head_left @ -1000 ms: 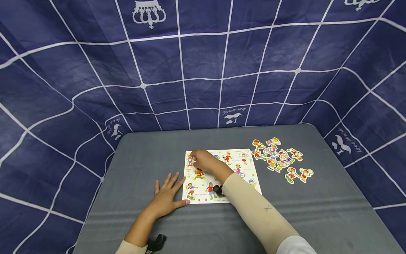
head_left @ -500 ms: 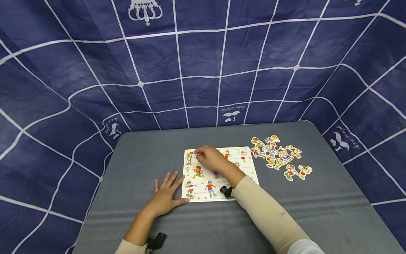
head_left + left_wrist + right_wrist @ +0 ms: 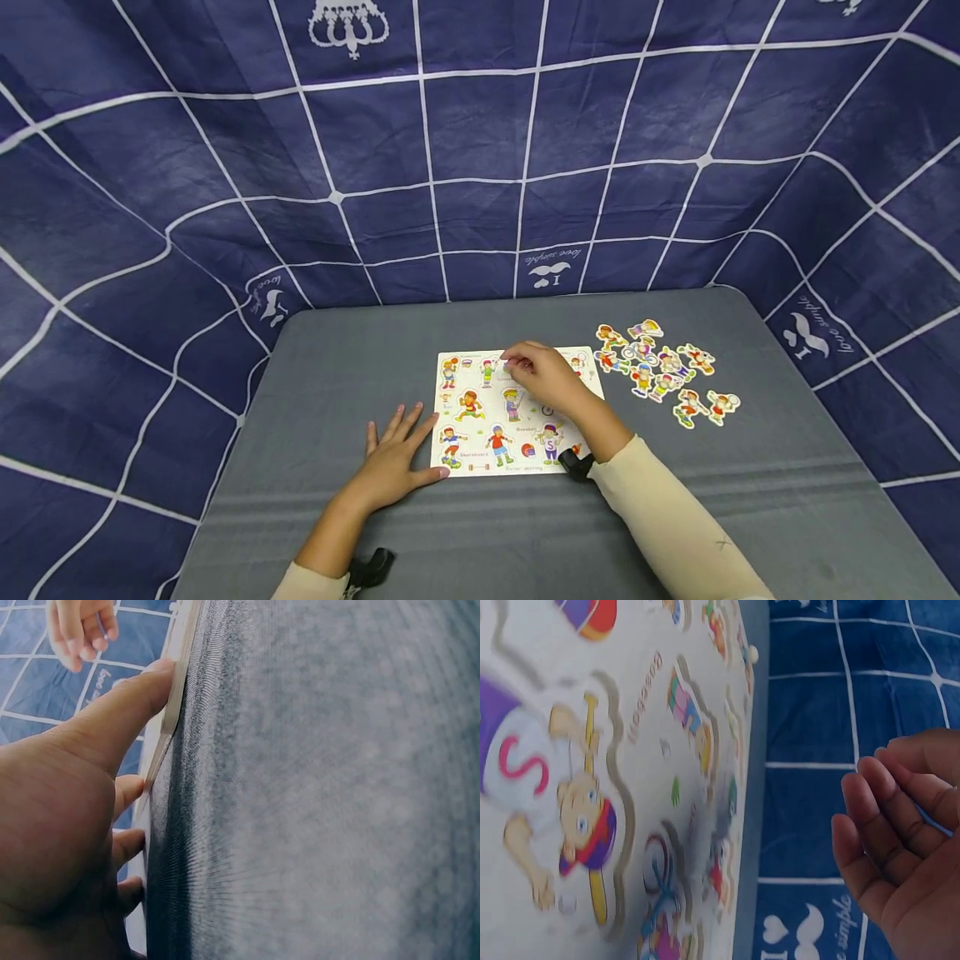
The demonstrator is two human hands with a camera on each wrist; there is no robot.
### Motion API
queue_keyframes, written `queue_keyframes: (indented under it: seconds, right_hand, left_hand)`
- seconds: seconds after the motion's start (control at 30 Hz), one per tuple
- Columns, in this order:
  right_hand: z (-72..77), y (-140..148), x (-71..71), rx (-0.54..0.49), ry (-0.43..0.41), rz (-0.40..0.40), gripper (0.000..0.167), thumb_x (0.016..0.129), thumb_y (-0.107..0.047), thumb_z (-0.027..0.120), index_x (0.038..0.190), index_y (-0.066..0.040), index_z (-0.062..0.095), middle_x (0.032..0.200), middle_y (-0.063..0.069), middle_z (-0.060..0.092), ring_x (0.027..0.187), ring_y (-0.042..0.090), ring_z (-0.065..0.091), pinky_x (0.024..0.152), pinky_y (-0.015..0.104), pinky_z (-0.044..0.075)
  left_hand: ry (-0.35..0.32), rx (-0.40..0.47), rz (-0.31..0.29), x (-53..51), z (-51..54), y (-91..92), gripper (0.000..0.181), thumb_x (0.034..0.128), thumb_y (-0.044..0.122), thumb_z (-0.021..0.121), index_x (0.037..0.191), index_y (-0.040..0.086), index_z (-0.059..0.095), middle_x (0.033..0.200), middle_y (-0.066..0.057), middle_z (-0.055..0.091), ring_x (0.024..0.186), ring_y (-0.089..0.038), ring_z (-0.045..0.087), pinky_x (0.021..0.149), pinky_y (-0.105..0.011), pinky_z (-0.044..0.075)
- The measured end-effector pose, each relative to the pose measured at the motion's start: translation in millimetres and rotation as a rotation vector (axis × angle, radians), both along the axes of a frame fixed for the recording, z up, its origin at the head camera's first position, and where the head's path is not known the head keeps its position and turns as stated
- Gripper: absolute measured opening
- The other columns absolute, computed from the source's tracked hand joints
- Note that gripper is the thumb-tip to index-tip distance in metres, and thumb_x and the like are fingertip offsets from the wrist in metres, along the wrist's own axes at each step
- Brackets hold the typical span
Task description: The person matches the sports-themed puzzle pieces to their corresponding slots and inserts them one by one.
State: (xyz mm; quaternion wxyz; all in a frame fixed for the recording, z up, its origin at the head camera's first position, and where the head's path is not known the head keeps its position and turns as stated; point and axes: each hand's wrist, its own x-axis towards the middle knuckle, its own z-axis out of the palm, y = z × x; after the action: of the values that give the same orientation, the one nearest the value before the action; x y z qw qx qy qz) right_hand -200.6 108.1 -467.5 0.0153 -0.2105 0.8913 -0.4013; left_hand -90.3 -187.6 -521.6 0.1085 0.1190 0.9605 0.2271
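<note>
A white puzzle board [image 3: 487, 423] printed with sporting children lies on the grey table. My left hand [image 3: 393, 467] rests flat with spread fingers at its left side. In the left wrist view, the thumb of that hand [image 3: 67, 795] touches the board's edge [image 3: 178, 682]. My right hand [image 3: 551, 379] hovers over the upper right part of the board. The right wrist view shows this hand [image 3: 907, 832] with loosely bent fingers and nothing visible in them. Outlined recesses surround the printed figures, such as the baseball player [image 3: 585, 810]. A small pale knob [image 3: 753, 654] sticks up near the far edge.
Several cut-out figure pieces [image 3: 642, 379] lie clustered right of the board, some overlapping. Two more, a skateboarder piece [image 3: 687, 408] and a tennis player piece [image 3: 723, 407], lie nearer. A blue curtain [image 3: 480, 217] with white lines surrounds the grey table [image 3: 360, 350].
My right hand has moved right from the board's upper left corner, uncovering the basketball figure and the middle figures. My left hand has stayed in place.
</note>
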Motion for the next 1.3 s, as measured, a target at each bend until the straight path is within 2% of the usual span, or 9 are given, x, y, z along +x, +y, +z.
queue_keyframes:
  seconds: [0.2,0.33,0.63,0.87,1.07,1.3]
  right_hand:
    - [4.4,17,5.8,-0.026,0.003,-0.046,0.021,0.099,-0.016,0.062,0.115,-0.008,0.073,0.098,0.000,0.067,0.088,0.013,0.060,0.083,0.034,0.053]
    - [1.5,27,7.5,-0.035,0.023,-0.065,0.018,0.099,-0.016,0.064,0.113,-0.011,0.074,0.100,0.000,0.069,0.089,0.012,0.063,0.084,0.032,0.055]
    - [0.3,55,15.9,-0.060,0.039,-0.115,0.019,0.099,-0.014,0.064,0.115,-0.006,0.073,0.102,0.005,0.071,0.090,0.016,0.065,0.082,0.030,0.055]
    - [1.7,71,20.0,-0.053,0.034,-0.145,0.021,0.099,-0.015,0.065,0.116,-0.006,0.072,0.101,0.005,0.071,0.090,0.017,0.066,0.083,0.033,0.056]
    - [-1.6,83,23.6,-0.040,0.045,-0.177,0.018,0.098,-0.015,0.066,0.114,-0.009,0.073,0.099,0.004,0.071,0.087,0.015,0.064,0.078,0.026,0.053]
    - [-3.5,98,25.0,-0.020,0.066,-0.190,0.019,0.097,-0.011,0.066,0.115,-0.008,0.073,0.100,0.004,0.071,0.089,0.013,0.063,0.079,0.021,0.053]
  left_hand:
    - [-0.003,0.005,0.001,1.5,1.8,0.2,0.094,0.0822,0.067,0.072,0.159,0.027,0.035,0.171,-0.007,0.018,0.159,-0.038,0.006,0.115,-0.078,-0.005]
    - [-0.001,0.007,-0.001,1.8,2.2,0.5,0.094,0.0823,0.066,0.072,0.159,0.026,0.035,0.171,-0.007,0.018,0.159,-0.039,0.006,0.115,-0.078,-0.004]
    - [-0.003,0.007,-0.008,1.6,0.6,1.4,0.095,0.0824,0.067,0.072,0.160,0.027,0.034,0.171,-0.008,0.017,0.159,-0.039,0.006,0.115,-0.078,-0.005]
    - [-0.008,0.002,-0.003,2.4,-0.5,-0.1,0.095,0.0828,0.066,0.072,0.160,0.027,0.033,0.171,-0.007,0.017,0.159,-0.038,0.005,0.115,-0.078,-0.006]
    - [-0.005,0.009,-0.004,2.4,-0.1,-0.1,0.094,0.0823,0.066,0.072,0.159,0.027,0.035,0.171,-0.008,0.017,0.159,-0.039,0.005,0.115,-0.078,-0.006]
    - [0.000,0.008,0.001,2.1,0.5,0.4,0.094,0.0827,0.066,0.072,0.159,0.027,0.035,0.171,-0.008,0.018,0.159,-0.039,0.006,0.116,-0.078,-0.006]
